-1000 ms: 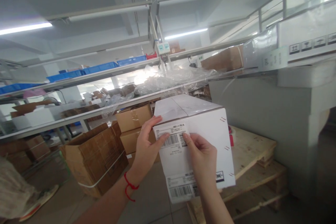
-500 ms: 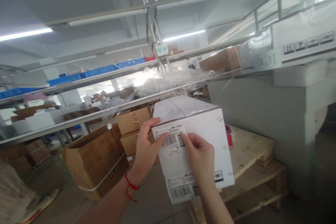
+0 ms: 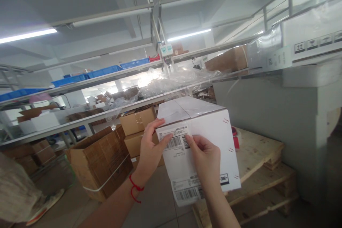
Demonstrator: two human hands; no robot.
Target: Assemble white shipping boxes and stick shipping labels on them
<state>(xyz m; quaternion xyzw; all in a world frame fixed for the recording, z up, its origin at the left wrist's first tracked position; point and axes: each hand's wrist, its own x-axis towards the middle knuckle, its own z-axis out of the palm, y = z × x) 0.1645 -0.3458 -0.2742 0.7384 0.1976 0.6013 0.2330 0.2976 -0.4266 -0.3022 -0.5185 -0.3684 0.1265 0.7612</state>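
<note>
A white carton (image 3: 211, 128) stands before me, its top flaps (image 3: 184, 108) meeting at a seam. Printed shipping labels with barcodes lie on its front, an upper label (image 3: 173, 151) and a lower label (image 3: 184, 187). My left hand (image 3: 152, 146) grips the carton's upper left edge, fingers along the top and thumb on the upper label. A red string bracelet is on that wrist. My right hand (image 3: 205, 155) is closed, thumb and curled fingers pinching at the upper label's right side by a square code. Its fingertips are partly hidden.
A wooden pallet (image 3: 256, 153) is at the right, with a red-and-white tape roll (image 3: 235, 137) on it. An open brown carton (image 3: 100, 160) and stacked cartons (image 3: 139, 123) stand left. Behind runs a bench (image 3: 128, 107) with plastic film. Another person's leg (image 3: 18, 192) shows at lower left.
The whole view has shifted slightly, placing things a little further right. Both hands keep nearly the same hold on the carton and label.
</note>
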